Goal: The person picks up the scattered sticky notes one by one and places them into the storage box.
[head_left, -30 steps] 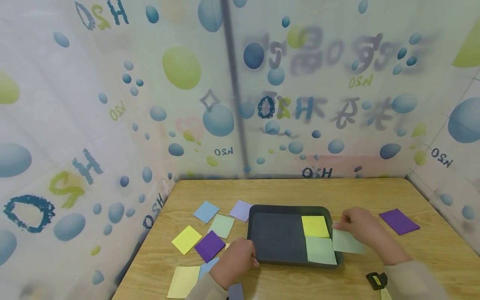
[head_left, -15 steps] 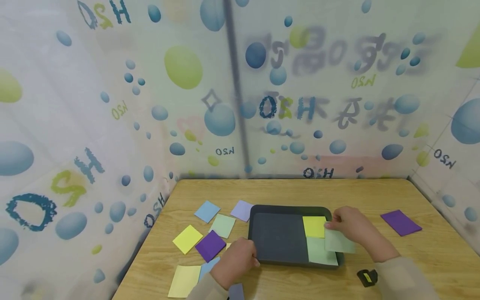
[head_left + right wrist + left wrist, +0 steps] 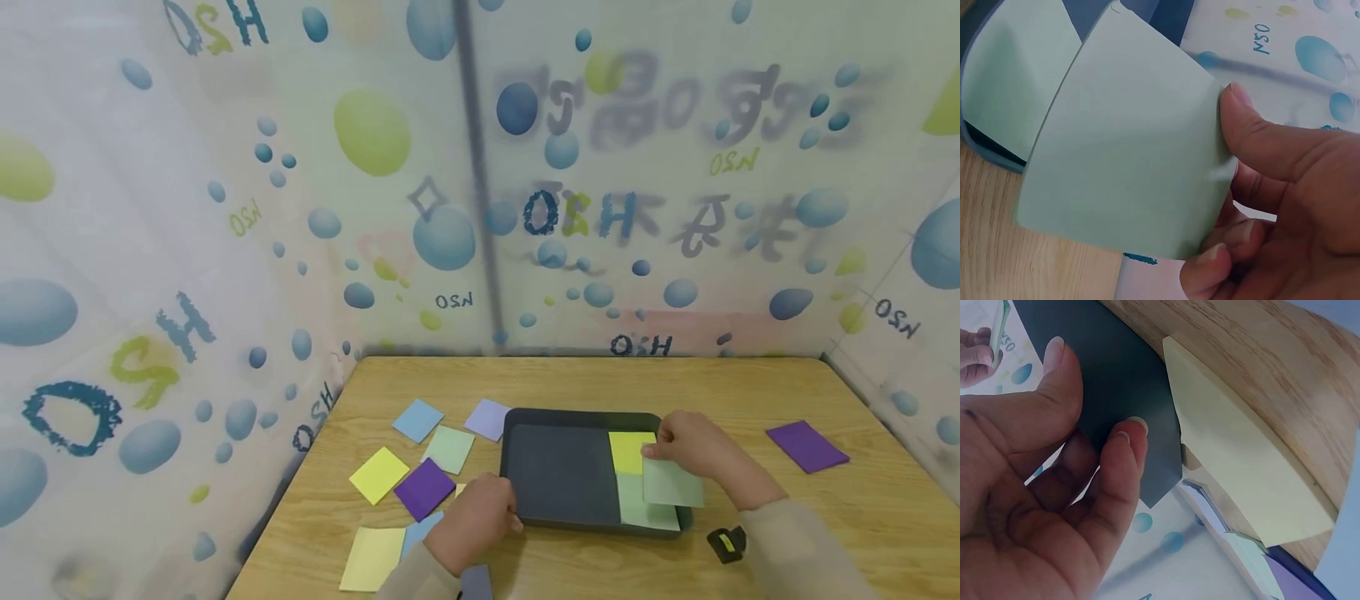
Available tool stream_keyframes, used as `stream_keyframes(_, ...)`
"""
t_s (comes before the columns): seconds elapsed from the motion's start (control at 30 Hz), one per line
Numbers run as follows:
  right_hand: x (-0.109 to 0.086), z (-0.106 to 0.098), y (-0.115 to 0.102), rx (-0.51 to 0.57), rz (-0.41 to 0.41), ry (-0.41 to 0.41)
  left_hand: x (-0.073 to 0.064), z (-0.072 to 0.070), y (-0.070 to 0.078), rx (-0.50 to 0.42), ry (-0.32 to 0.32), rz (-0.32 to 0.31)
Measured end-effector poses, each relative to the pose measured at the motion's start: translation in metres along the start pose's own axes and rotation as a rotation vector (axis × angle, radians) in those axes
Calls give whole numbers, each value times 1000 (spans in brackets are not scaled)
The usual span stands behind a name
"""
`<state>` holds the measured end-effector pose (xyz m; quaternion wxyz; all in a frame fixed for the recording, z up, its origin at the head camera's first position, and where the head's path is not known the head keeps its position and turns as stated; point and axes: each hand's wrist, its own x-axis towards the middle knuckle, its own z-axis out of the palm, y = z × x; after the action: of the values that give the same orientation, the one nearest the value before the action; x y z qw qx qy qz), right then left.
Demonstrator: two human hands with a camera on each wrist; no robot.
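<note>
My right hand [image 3: 692, 448] pinches a light green sticky note [image 3: 1125, 144] by one edge, thumb on one face and fingers behind. That note hangs over the right side of a dark grey tray [image 3: 558, 471]. Inside the tray's right end lie a yellow sticky note [image 3: 628, 450] and, in front of it, another light green sticky note [image 3: 632, 500], both partly covered by the held note. At the tray's front left corner my left hand [image 3: 476, 518] grips the rim; in the left wrist view its thumb and curled fingers lie against the dark wall.
Left of the tray lie several loose sticky notes, among them a dark purple one [image 3: 425, 490], a yellow one [image 3: 379, 476] and a pale yellow one [image 3: 372, 560]. Another purple note [image 3: 807, 446] lies at the right. A small black object [image 3: 726, 545] shows beside the right sleeve.
My right hand has moved left with the light green sticky note, from beside the tray to over its right end. The left hand stays at the tray's corner.
</note>
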<state>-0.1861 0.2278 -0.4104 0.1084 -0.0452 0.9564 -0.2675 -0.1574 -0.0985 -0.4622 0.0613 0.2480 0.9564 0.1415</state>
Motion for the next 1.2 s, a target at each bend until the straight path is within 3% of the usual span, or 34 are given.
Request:
stream_keyframes(0.3, 18, 0, -3, -8, -25, -74, 0, -2, 2, -13, -11, -6)
stream_keyframes(0.6, 30, -1, -13, -81, -8, -174, 0, -5, 3, -20, -24, -16)
stream_keyframes(1.0, 31, 8, -14, -19, 38, -251, 0, -5, 3, -11, -17, -16)
stream_keyframes(1.2, 34, 16, -13, -45, 57, -280, 1, -5, 3, -24, -26, -18)
